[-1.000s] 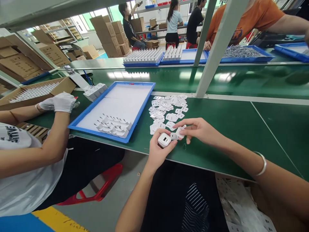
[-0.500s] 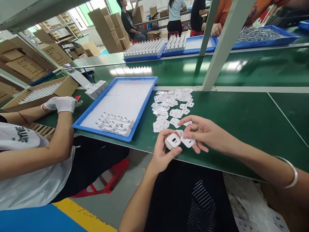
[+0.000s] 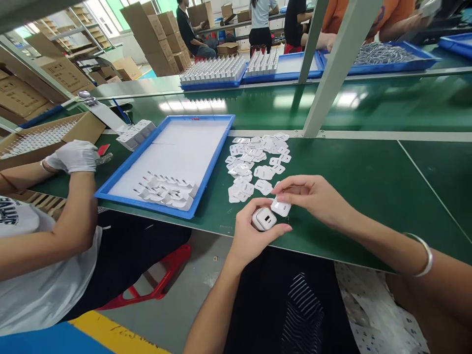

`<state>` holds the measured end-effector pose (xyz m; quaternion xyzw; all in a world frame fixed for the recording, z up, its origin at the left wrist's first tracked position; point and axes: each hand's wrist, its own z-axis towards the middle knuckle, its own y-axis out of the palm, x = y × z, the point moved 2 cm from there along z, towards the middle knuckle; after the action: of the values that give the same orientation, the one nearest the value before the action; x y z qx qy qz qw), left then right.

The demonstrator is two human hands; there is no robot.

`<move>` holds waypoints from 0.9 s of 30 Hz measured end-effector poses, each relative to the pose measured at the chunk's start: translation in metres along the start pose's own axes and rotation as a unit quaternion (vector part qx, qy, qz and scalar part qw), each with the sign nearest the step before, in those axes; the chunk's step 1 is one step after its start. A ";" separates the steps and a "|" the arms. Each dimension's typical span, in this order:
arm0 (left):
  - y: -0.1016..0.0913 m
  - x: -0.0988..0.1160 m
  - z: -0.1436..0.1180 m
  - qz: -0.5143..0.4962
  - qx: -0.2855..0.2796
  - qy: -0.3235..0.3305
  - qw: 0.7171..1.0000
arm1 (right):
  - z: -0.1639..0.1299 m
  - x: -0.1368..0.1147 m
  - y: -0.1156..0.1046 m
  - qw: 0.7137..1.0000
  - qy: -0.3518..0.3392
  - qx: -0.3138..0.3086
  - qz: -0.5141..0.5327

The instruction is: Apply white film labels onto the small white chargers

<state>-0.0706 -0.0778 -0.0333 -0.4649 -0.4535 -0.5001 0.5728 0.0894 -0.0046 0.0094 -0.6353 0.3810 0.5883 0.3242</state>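
Note:
A white charger (image 3: 264, 219) with a dark port on its face sits in my left hand (image 3: 248, 236), whose fingers and thumb curl around it. Just to its right, my right hand (image 3: 313, 199) pinches a flat white cover plate (image 3: 280, 206) by its upper edge. The plate is close beside the charger; whether they touch I cannot tell. Beyond both hands, a loose spread of similar white cover plates (image 3: 263, 172) lies on the green work table (image 3: 354, 187).
Left of the plates is a blue-rimmed tray (image 3: 212, 172) with several white plug chargers (image 3: 169, 191) in its near corner. A co-worker's gloved hands (image 3: 75, 156) are further left, by a cardboard box (image 3: 86, 132). A metal post (image 3: 332, 73) rises at the table's back edge.
My right hand has drawn its fingers together on the cover plate and shifted it slightly left and up, beside the charger. My left thumb has stretched out to the right. The view has shifted a little.

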 end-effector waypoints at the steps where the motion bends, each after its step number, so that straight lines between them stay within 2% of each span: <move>1: 0.001 0.001 0.002 -0.005 0.007 -0.005 1.000 | -0.001 0.001 0.004 1.000 -0.019 0.010 -0.005; 3: 0.001 0.002 0.003 -0.011 0.019 -0.010 1.000 | -0.003 0.002 0.010 0.998 -0.054 0.035 -0.024; 5: -0.002 0.003 0.004 -0.016 0.030 -0.005 0.999 | -0.005 0.003 0.013 0.996 -0.060 0.039 -0.043; 9: -0.009 0.000 0.002 -0.038 0.053 0.004 0.998 | -0.005 0.006 0.014 0.996 0.040 -0.080 -0.029; 11: -0.010 -0.001 0.002 -0.045 0.054 0.005 0.998 | -0.004 0.008 0.013 0.991 0.081 -0.108 -0.002; 17: -0.009 -0.002 0.002 -0.052 0.056 0.005 0.997 | -0.002 0.012 0.014 0.992 0.077 -0.074 0.065; 20: -0.009 0.000 0.001 -0.056 0.067 0.019 0.996 | -0.003 0.014 0.017 0.984 0.115 -0.101 0.089; 27: -0.012 -0.006 -0.002 -0.056 0.118 0.032 0.991 | -0.007 0.015 0.019 0.954 0.187 -0.103 0.213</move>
<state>-0.0826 -0.0793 -0.0387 -0.3517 -0.5162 -0.4889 0.6089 0.0765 -0.0219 -0.0038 -0.6676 0.4989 0.5506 0.0475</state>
